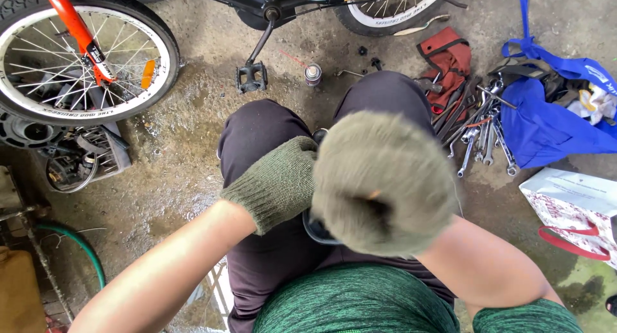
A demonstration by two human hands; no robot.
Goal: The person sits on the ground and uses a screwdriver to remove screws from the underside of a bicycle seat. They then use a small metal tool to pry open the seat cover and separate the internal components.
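Your right hand [384,182], in a fuzzy grey-green glove, is raised close to the camera and curled into a closed grip — what it grips is hidden behind the glove. Your left hand [277,182], gloved too, presses against it from the side; whether its grip is open or closed you cannot tell. A dark rounded part [316,229] peeks out beneath both hands, over your lap. On the wet concrete floor [173,147] lie wrenches [479,137] beside a blue bag [546,124] — a small spray can [313,74] stands near a bicycle pedal [251,77].
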